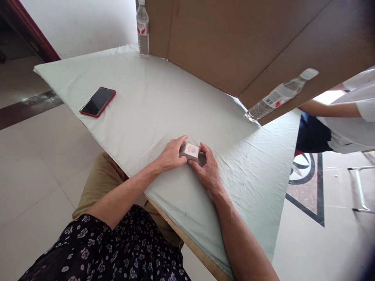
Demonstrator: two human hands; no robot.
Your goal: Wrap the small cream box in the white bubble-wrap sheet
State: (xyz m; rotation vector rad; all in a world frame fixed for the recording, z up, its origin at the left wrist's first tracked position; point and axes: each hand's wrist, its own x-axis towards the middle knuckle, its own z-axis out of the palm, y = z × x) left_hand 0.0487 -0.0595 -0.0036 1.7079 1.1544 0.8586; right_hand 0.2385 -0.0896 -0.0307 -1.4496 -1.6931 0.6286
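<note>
A small box with a white and red printed face, like a pack of cards, rests on the pale green cloth of the table. My left hand grips its left side, fingers curled around it. My right hand grips its right side, thumb and fingers pressed against the box. Both hands sit near the table's front edge.
A red-cased phone lies screen up at the left. One water bottle stands at the back and another bottle at the right, both against a cardboard screen. Another person's arm and white sleeve show at the right.
</note>
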